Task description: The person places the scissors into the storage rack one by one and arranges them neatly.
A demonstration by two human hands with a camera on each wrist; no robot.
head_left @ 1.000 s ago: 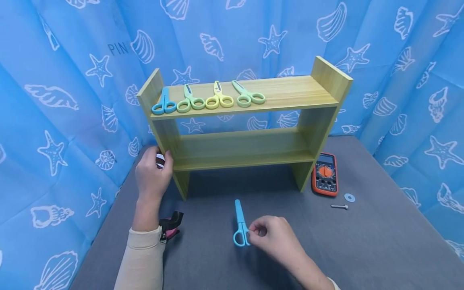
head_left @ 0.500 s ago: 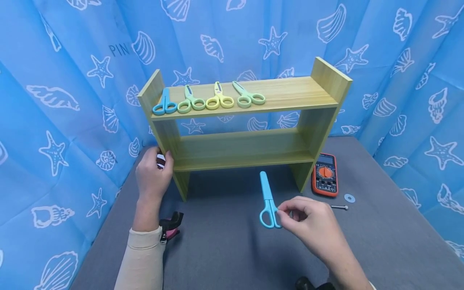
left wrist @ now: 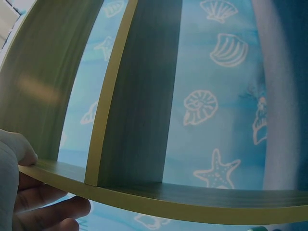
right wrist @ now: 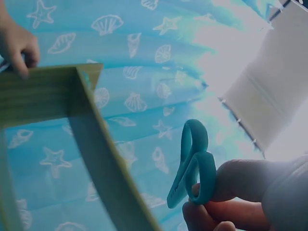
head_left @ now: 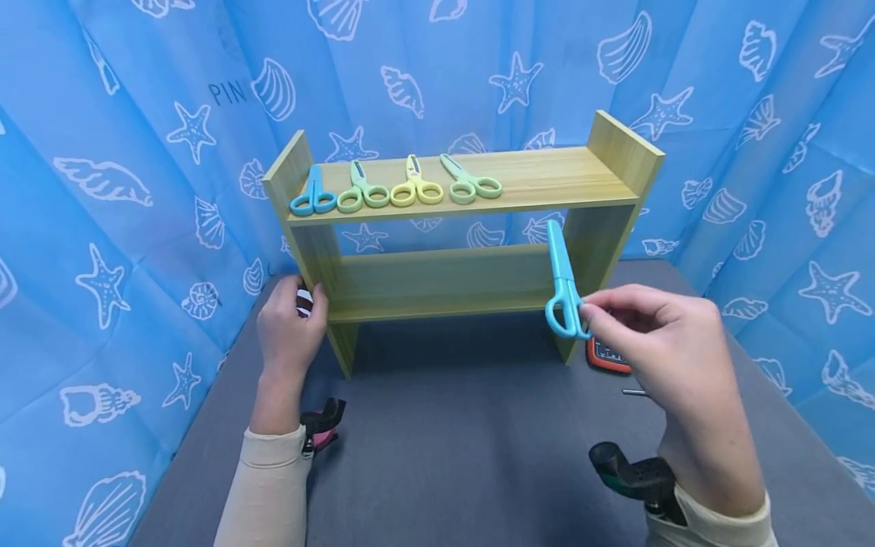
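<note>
My right hand (head_left: 673, 346) pinches light blue scissors (head_left: 563, 285) by a handle loop, with the covered tip pointing up. They hang in the air in front of the wooden shelf's right part; the right wrist view shows the scissors' loops (right wrist: 199, 178) between thumb and fingers. At the other end, my left hand (head_left: 290, 323) grips the left side panel of the wooden shelf (head_left: 451, 311). In the left wrist view its thumb lies on one face of the panel (left wrist: 144, 204) and its fingers on the other. Blue scissors (head_left: 314, 194) lie leftmost on the top board.
Beside them lie green scissors (head_left: 362, 188), yellow scissors (head_left: 415, 184) and another green pair (head_left: 469, 182). Partly behind my right hand are an orange multimeter (head_left: 608, 357) and a bolt (head_left: 633, 392) on the grey table (head_left: 424, 456). A blue curtain (head_left: 437, 68) hangs behind.
My right hand has lifted the light blue scissors from low over the table, up and to the right, to the shelf's height. My left hand stays on the side panel.
</note>
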